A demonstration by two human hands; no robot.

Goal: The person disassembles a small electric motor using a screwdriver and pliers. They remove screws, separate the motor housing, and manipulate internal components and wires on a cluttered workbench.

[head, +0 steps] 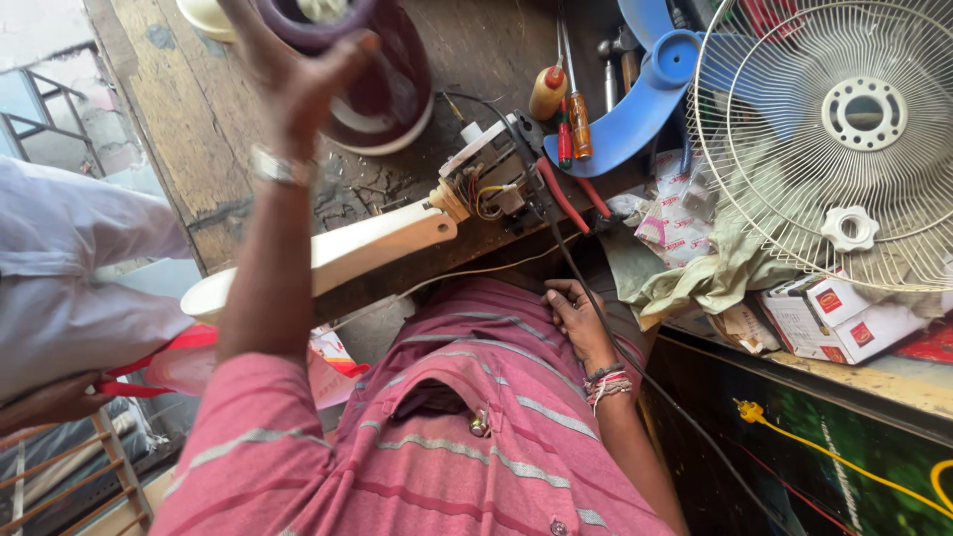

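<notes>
1. The left hand (298, 69) is raised over the wooden tabletop (199, 129), fingers curled around a dark maroon round housing (382, 79) that it grips from the left side.
2. The housing sits at the top edge of view, above the cream fan stand (367, 243).
3. The right hand (576, 318) rests loosely closed against the striped shirt (476, 397), touching a black cable (596, 298); it grips nothing firmly.
4. A white fan grille (844, 129) and blue fan blade (635, 109) lie well to the right.
</notes>
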